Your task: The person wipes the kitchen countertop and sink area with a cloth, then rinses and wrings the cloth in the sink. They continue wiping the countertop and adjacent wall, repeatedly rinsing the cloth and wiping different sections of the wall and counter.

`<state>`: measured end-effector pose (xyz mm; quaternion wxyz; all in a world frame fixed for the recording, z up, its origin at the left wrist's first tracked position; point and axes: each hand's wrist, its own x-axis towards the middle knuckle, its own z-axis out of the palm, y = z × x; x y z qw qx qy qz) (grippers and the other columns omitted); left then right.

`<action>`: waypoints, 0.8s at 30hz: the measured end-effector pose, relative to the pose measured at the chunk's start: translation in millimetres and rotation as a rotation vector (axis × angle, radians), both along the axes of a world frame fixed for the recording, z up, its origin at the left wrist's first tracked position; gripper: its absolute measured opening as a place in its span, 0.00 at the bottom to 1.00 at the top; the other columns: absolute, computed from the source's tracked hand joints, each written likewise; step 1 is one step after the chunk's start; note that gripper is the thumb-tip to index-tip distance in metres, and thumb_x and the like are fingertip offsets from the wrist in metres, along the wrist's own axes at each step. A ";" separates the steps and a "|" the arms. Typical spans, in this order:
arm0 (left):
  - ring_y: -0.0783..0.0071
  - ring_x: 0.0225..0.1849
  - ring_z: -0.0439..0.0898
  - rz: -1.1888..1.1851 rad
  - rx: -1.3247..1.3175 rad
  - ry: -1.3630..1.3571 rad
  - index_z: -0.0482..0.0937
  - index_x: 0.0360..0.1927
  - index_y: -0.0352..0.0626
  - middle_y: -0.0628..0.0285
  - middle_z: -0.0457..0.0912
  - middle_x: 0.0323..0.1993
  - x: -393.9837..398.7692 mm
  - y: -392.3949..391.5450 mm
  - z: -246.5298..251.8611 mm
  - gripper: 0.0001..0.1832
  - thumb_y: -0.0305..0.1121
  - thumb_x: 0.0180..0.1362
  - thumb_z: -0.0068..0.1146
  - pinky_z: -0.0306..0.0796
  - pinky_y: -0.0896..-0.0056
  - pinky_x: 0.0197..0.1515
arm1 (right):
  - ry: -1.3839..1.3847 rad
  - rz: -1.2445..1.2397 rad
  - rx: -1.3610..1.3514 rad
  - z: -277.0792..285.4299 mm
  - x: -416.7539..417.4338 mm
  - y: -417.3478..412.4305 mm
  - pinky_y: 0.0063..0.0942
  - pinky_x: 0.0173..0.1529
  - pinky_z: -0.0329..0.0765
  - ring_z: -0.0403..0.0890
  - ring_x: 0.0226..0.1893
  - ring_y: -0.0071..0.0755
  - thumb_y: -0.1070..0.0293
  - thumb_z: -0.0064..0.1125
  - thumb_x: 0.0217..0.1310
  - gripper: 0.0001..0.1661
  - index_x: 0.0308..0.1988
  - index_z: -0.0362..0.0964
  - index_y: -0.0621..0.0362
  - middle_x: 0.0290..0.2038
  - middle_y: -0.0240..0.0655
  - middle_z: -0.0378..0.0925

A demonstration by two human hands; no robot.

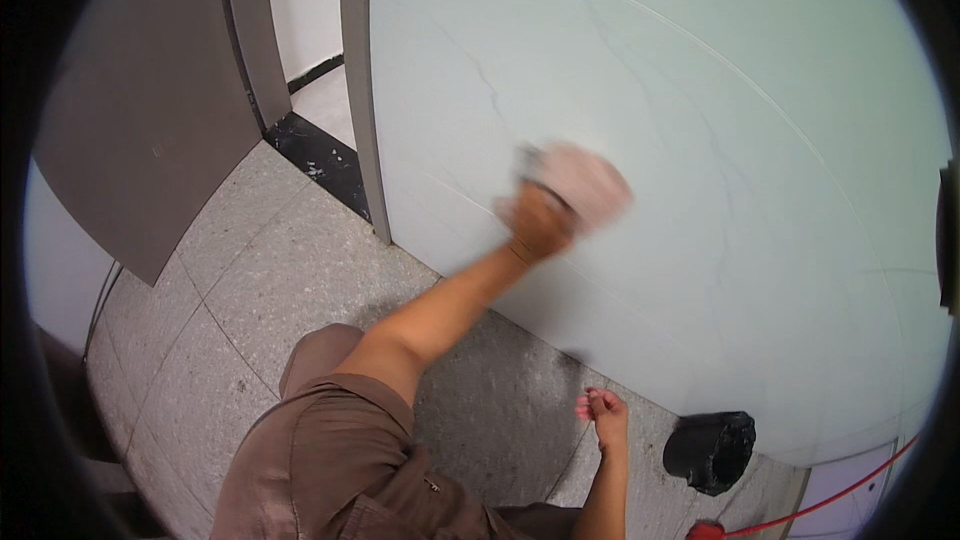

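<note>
My left hand [541, 217] reaches out to the pale marbled wall panel [660, 255] and grips a pale pink cloth [589, 184] against or close to its surface. Hand and cloth are blurred, and a small dark patch by the fingers cannot be made out. Lower and to the right, my right hand [604, 409] hangs over the floor near the foot of the wall, fingers loosely curled, with nothing visible in it.
A black bin with a black plastic liner [709, 451] is on the floor by the wall, right of my right hand. A long thin red handle or cord [825, 506] runs beyond it. At left, a grey-brown door [157, 105] stands open beside the door frame [364, 90].
</note>
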<state>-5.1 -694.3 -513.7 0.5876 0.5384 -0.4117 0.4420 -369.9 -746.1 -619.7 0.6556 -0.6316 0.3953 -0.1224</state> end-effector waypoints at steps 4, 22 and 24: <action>0.61 0.39 0.74 -0.336 0.666 -0.523 0.80 0.36 0.58 0.63 0.77 0.37 -79.1 -21.2 -11.2 0.12 0.33 0.44 0.57 0.65 0.57 0.40 | 0.028 0.005 -0.019 -5.3 -10.8 -6.6 0.25 0.31 0.80 0.81 0.25 0.29 0.70 0.49 0.66 0.12 0.44 0.73 0.67 0.32 0.39 0.81; 0.52 0.44 0.72 0.012 0.232 -0.424 0.74 0.48 0.47 0.50 0.73 0.44 -37.3 -32.8 80.0 0.21 0.34 0.49 0.60 0.64 0.49 0.45 | -0.059 -0.079 0.022 -0.2 -18.3 -18.3 0.23 0.31 0.78 0.80 0.25 0.27 0.71 0.50 0.65 0.11 0.42 0.74 0.66 0.31 0.38 0.80; 0.60 0.41 0.73 -0.253 0.438 -0.588 0.77 0.42 0.52 0.57 0.74 0.38 -88.2 -43.5 25.1 0.15 0.31 0.47 0.57 0.66 0.55 0.40 | -0.079 -0.049 0.021 -7.3 -23.0 -23.3 0.25 0.31 0.79 0.81 0.26 0.29 0.69 0.49 0.66 0.12 0.43 0.74 0.65 0.32 0.38 0.81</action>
